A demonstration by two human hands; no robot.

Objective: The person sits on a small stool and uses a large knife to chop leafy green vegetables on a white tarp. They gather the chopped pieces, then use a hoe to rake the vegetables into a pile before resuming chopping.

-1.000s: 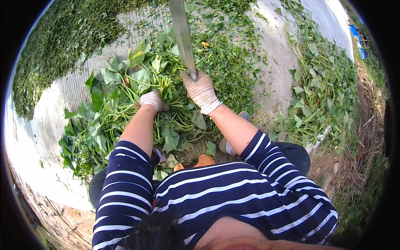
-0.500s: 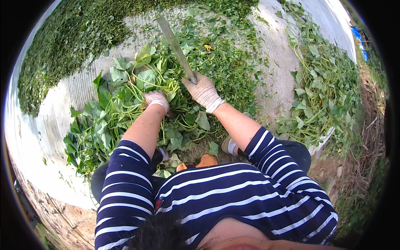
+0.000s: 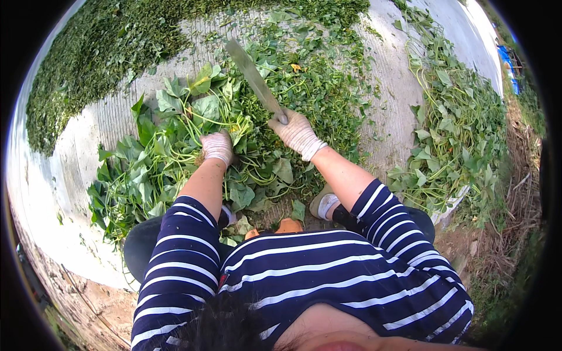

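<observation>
Both my hands wear pale knitted gloves. My left hand (image 3: 217, 146) is closed on a bunch of leafy green vines (image 3: 170, 149), with its fingertips tucked out of sight among the stems. Raised to the right of it, my right hand (image 3: 297, 133) grips a long knife (image 3: 256, 79) by its handle. The broad, straight blade slants up and to the left, above the greens and not touching my left hand. Under and beyond the knife, chopped leaves and stems (image 3: 328, 99) lie spread over the concrete.
A wide layer of finely chopped greens (image 3: 88, 70) covers the far left. More whole vines (image 3: 451, 123) are heaped along the right. Ridged concrete (image 3: 392, 88) shows between. My shoe (image 3: 323, 202) stands close behind the greens, and dry stalks (image 3: 518, 181) lie past the right edge.
My right hand and the knife have come down slightly and a little to the right. My left hand has turned slightly and drawn a bit nearer, still at the vines.
</observation>
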